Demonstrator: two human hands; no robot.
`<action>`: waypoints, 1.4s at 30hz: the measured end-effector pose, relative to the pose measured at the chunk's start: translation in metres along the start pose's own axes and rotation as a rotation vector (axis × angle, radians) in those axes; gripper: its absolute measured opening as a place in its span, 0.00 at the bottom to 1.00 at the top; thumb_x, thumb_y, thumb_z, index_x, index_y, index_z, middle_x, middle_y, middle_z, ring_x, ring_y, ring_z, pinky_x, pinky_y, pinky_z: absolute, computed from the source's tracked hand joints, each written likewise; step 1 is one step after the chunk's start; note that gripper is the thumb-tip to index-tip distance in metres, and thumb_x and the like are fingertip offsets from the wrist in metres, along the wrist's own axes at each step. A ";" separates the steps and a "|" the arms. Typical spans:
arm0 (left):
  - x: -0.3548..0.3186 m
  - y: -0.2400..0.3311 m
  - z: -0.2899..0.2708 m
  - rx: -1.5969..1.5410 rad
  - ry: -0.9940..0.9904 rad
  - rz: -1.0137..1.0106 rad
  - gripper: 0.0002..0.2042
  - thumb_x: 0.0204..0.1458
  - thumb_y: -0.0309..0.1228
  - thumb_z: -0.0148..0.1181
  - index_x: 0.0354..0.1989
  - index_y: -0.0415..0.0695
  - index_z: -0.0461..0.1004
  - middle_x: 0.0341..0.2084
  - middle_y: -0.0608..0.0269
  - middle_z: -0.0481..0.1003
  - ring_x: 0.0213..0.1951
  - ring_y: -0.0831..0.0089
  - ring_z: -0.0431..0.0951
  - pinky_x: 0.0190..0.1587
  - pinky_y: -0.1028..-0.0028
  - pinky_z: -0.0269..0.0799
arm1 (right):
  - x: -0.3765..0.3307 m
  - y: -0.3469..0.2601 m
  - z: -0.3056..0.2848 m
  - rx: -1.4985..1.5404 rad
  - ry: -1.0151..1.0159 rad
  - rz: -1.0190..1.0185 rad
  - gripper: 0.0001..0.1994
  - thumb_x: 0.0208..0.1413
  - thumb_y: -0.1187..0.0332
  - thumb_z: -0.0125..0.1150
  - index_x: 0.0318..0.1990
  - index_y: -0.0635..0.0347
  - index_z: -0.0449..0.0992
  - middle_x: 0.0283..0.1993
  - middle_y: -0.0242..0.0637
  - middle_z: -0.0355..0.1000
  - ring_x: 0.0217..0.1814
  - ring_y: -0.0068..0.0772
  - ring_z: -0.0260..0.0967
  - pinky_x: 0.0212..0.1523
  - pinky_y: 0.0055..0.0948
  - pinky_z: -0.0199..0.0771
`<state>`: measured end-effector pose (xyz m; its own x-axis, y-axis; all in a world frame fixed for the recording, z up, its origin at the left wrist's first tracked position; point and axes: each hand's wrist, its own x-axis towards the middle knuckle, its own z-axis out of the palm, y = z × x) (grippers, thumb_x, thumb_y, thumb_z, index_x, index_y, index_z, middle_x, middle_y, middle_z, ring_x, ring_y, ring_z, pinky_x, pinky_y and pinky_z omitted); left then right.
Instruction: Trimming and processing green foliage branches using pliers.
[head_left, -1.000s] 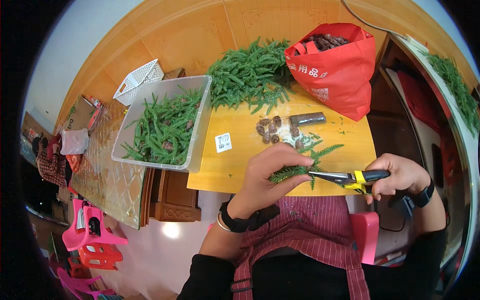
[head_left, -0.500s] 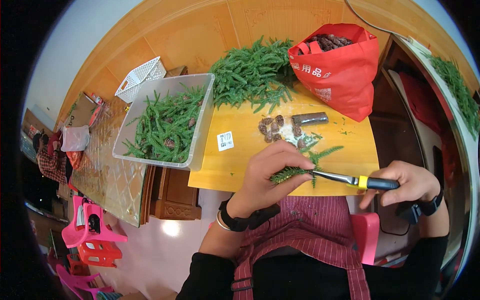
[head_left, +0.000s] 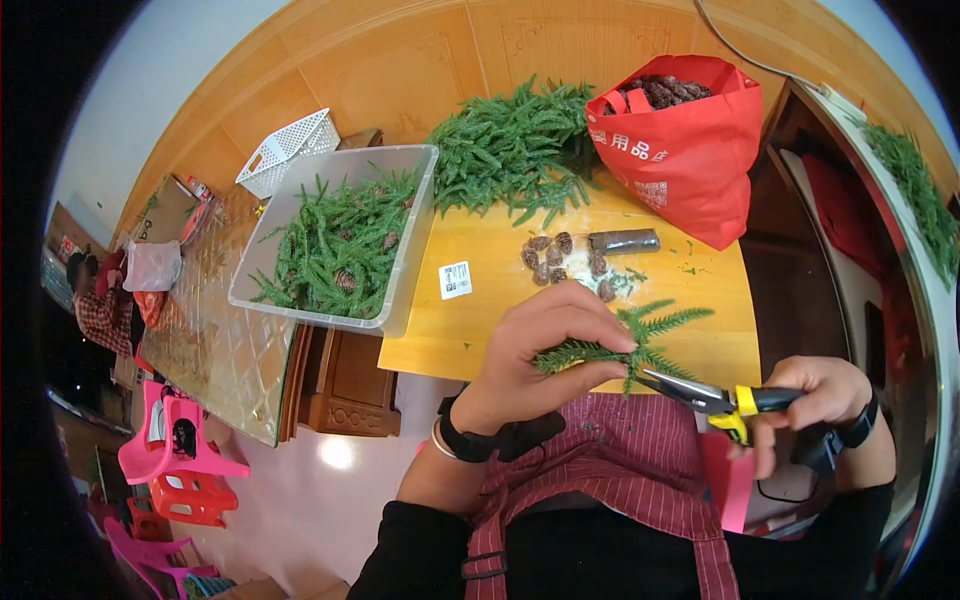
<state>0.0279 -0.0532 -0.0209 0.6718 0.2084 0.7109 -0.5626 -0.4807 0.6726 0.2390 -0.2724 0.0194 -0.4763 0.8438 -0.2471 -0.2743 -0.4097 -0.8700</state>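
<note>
My left hand [head_left: 555,345] pinches an artificial pine sprig [head_left: 672,321] by its middle, just above the table's near edge. The sprig's needled arms fan out to the right, and one lies under my fingers. In my right hand [head_left: 830,392] are long-nosed pliers [head_left: 700,396] with black-and-yellow handles. Their jaws are parted, with the tips beside the sprig's centre, close to my left fingertips. Whether the tips touch the sprig I cannot tell. Several small pinecones [head_left: 541,274] lie beyond my left hand, around a patch of white powder, beside a dark wrapped bar [head_left: 625,241].
A clear plastic bin [head_left: 420,215] of green sprigs with pinecones stands at the left. Behind are a heap of sprigs [head_left: 510,145] and a red bag [head_left: 700,150] of pinecones. Left of these is a white basket [head_left: 290,150]. A person [head_left: 103,305] is far left.
The pliers' jaws have parted and come off the sprig's stem, and their lower handle has swung down. My right hand has dropped slightly. The sprig's arms now spread wider in view.
</note>
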 end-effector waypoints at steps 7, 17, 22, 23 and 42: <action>-0.001 -0.001 0.002 0.006 0.091 -0.074 0.10 0.36 0.21 0.65 0.30 0.38 0.73 0.27 0.60 0.74 0.31 0.72 0.71 0.34 0.77 0.65 | 0.007 -0.016 0.025 -1.188 0.454 -0.398 0.14 0.41 0.60 0.65 0.26 0.64 0.75 0.26 0.41 0.71 0.38 0.46 0.68 0.44 0.37 0.66; 0.002 0.000 0.010 -0.083 0.098 -0.112 0.09 0.37 0.20 0.61 0.29 0.37 0.72 0.27 0.59 0.73 0.31 0.72 0.71 0.35 0.76 0.65 | 0.025 -0.015 0.027 -1.759 0.737 -0.526 0.16 0.33 0.61 0.68 0.27 0.65 0.74 0.34 0.40 0.71 0.45 0.48 0.65 0.44 0.39 0.66; 0.001 0.001 0.011 -0.094 0.099 -0.138 0.08 0.36 0.20 0.59 0.29 0.37 0.71 0.27 0.59 0.72 0.31 0.72 0.71 0.36 0.76 0.65 | 0.027 -0.012 0.023 -1.755 0.756 -0.523 0.15 0.32 0.64 0.69 0.25 0.64 0.73 0.33 0.39 0.71 0.44 0.48 0.65 0.43 0.38 0.67; 0.001 0.001 0.011 -0.097 0.104 -0.145 0.09 0.36 0.20 0.59 0.29 0.37 0.71 0.27 0.59 0.72 0.31 0.72 0.71 0.36 0.76 0.66 | 0.027 -0.011 0.022 -1.751 0.767 -0.522 0.14 0.32 0.64 0.69 0.24 0.64 0.72 0.32 0.39 0.71 0.44 0.47 0.65 0.42 0.38 0.67; 0.000 0.001 0.010 0.059 0.104 -0.145 0.07 0.35 0.17 0.62 0.25 0.39 0.73 0.25 0.59 0.73 0.30 0.72 0.74 0.34 0.77 0.68 | 0.029 -0.008 0.018 -1.937 0.769 -0.697 0.17 0.34 0.61 0.67 0.17 0.62 0.65 0.21 0.36 0.63 0.33 0.46 0.65 0.35 0.37 0.68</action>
<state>0.0322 -0.0621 -0.0224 0.6886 0.3649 0.6266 -0.4317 -0.4879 0.7586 0.2129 -0.2507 0.0271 -0.2369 0.7953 0.5580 0.9618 0.2731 0.0192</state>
